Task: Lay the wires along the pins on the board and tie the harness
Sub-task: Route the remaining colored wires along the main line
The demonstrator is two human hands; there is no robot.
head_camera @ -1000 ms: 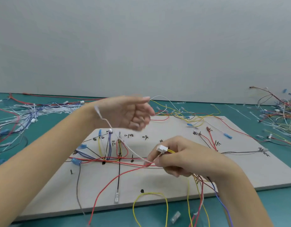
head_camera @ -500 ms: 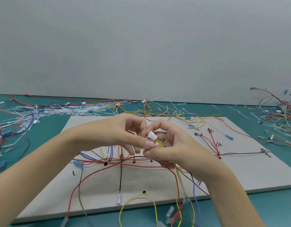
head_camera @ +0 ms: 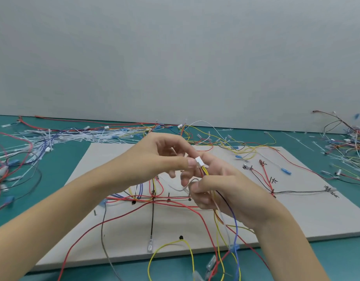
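Note:
A grey board [head_camera: 296, 216] with black pins lies on the teal table, with red, black, yellow and blue wires [head_camera: 146, 199] laid across it. My right hand [head_camera: 221, 189] grips a small bundle of yellow, blue and black wires ending in a white connector [head_camera: 199, 161], held above the board's middle. My left hand [head_camera: 162, 159] pinches at the top of that bundle beside the connector, its thumb tip touching the connector's left side. A thin white cable tie [head_camera: 183, 187] loops below my fingers and runs down past my right palm.
Heaps of loose wires and white cable ties lie on the table at the left [head_camera: 33, 147] and at the far right [head_camera: 345, 147]. More wires trail along the board's far edge [head_camera: 225, 138]. A yellow wire loop [head_camera: 171, 252] hangs over the board's near edge.
My left hand swung in from the left and met my right hand at the connector. Both hands rose slightly, and the white tie now loops beneath my fingers.

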